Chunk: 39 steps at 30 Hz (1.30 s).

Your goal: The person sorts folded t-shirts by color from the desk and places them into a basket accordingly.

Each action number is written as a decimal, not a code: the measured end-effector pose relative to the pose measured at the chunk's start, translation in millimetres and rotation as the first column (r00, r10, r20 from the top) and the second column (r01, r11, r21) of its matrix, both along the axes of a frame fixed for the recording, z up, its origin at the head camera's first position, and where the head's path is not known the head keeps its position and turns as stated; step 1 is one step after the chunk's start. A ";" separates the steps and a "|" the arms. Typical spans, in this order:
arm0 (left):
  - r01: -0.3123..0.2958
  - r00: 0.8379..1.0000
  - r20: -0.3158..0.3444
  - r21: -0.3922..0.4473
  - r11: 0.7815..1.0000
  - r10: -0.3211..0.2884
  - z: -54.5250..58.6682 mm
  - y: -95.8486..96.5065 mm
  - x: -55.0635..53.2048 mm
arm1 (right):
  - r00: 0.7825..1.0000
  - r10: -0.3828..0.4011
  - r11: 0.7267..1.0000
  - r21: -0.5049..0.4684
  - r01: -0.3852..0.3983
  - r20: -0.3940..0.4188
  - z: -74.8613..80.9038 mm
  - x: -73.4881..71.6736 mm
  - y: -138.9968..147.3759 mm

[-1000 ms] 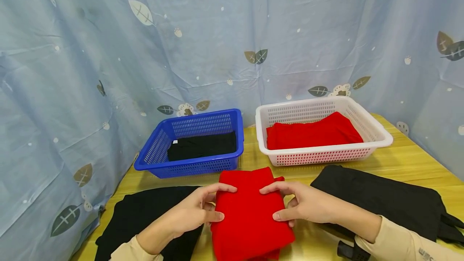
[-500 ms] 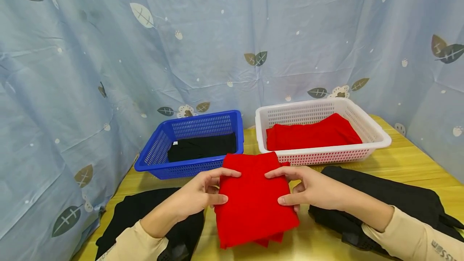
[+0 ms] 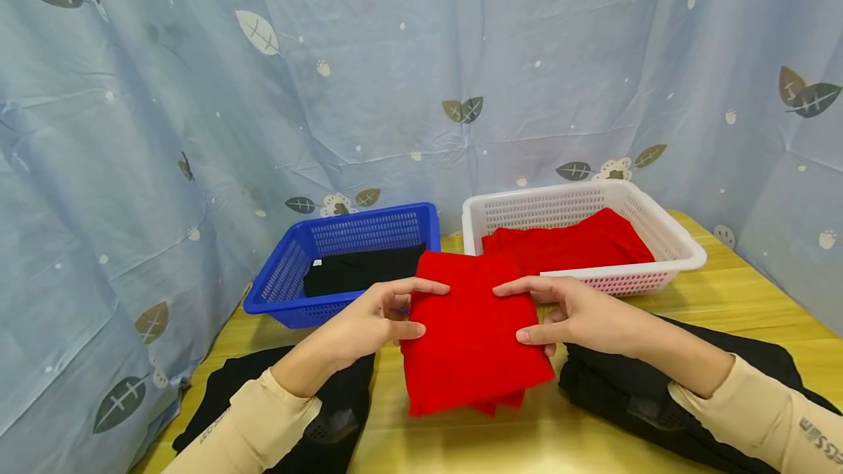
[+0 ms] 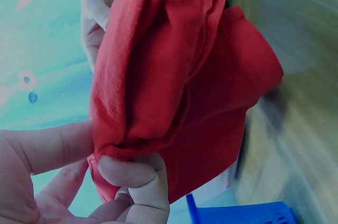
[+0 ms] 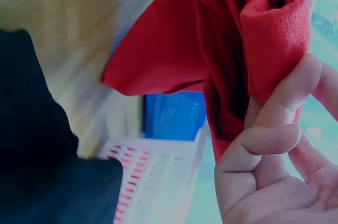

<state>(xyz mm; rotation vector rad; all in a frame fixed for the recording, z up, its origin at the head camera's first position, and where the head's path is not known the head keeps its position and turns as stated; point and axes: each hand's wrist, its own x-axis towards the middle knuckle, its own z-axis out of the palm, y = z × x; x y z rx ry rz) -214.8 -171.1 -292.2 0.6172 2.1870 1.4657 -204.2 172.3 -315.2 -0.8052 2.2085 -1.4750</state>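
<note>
A folded red garment [image 3: 474, 342] hangs above the table in front of the two baskets. My left hand [image 3: 388, 317] grips its left side, thumb and forefinger on top and the other fingers curled beneath. On the opposite side my right hand [image 3: 573, 313] holds it the same way. In the left wrist view the layered folds of the red garment [image 4: 153, 71] are pinched between thumb and curled fingers. The right wrist view shows the fingers [image 5: 285, 92] on its rolled edge, with a loose flap drooping below.
Behind are a blue basket [image 3: 276, 306] with a folded black garment [image 3: 362, 269] and a white basket [image 3: 685, 258] with a red garment [image 3: 579, 243]. Black garments lie on the table, one at left [image 3: 224, 393], one at right [image 3: 744, 357]. A leaf-patterned curtain [image 3: 369, 57] hangs behind.
Both hands have raised the red garment and carried it away from the body, slightly right, so it now overlaps the near edges of both baskets in the head view.
</note>
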 end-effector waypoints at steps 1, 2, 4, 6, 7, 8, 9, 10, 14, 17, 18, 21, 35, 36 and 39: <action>-0.002 1.000 0.006 0.005 1.000 0.002 1.4 1.4 -1.8 | 1.000 -0.001 1.000 0.004 0.001 -0.010 1.8 -0.6 1.4; -0.001 1.000 0.008 0.011 1.000 0.001 2.9 3.1 -3.6 | 1.000 -0.003 1.000 0.012 0.003 -0.023 3.7 -1.3 2.7; 0.000 1.000 0.006 0.018 1.000 0.000 6.0 7.0 -7.1 | 0.999 -0.014 1.000 0.022 0.015 -0.033 7.2 -2.7 5.6; -0.003 1.000 -0.008 0.013 1.000 0.003 9.3 11.2 -10.4 | 0.999 -0.027 0.999 0.027 0.028 -0.041 10.3 -4.4 8.6; -0.004 1.000 -0.016 0.008 1.000 0.004 11.0 13.3 -11.9 | 0.999 -0.033 0.999 0.028 0.034 -0.042 11.8 -5.4 10.0; -0.005 1.000 -0.027 0.002 1.000 0.005 12.7 15.4 -13.6 | 0.998 -0.038 0.999 0.029 0.040 -0.043 13.4 -6.5 11.5; -0.009 0.999 -0.032 0.000 1.000 0.009 14.4 17.3 -15.3 | 0.998 -0.044 0.999 0.030 0.046 -0.046 15.2 -7.6 13.2; -0.014 0.999 -0.038 -0.003 1.000 0.014 16.2 19.2 -17.0 | 0.998 -0.050 0.998 0.031 0.052 -0.049 17.0 -8.9 14.9; -0.030 0.999 -0.044 0.003 1.000 0.030 22.4 27.0 -24.8 | 0.995 -0.074 0.997 0.034 0.076 -0.060 24.9 -15.2 21.6; -0.036 0.998 -0.043 0.018 0.999 0.037 26.0 33.7 -31.3 | 0.994 -0.093 0.994 0.044 0.095 -0.056 30.0 -20.4 26.6; -0.036 0.998 -0.042 0.025 0.999 0.037 27.0 36.0 -33.5 | 0.993 -0.102 0.993 0.050 0.105 -0.052 31.4 -22.0 28.3; -0.036 0.998 -0.043 0.035 0.999 0.037 31.1 42.6 -38.9 | 0.990 -0.131 0.988 0.070 0.135 -0.051 35.0 -26.2 32.8; -0.004 0.998 -0.064 0.087 0.996 0.010 52.2 69.9 -66.2 | 0.972 -0.190 0.969 0.133 0.208 -0.137 55.8 -42.6 52.8; -0.004 0.998 -0.060 0.091 0.996 0.010 53.4 71.9 -68.1 | 0.972 -0.195 0.968 0.133 0.212 -0.133 57.3 -43.8 54.3; -0.008 0.998 -0.062 0.094 0.996 0.014 57.4 78.4 -73.2 | 0.970 -0.200 0.967 0.130 0.218 -0.137 61.3 -48.0 59.4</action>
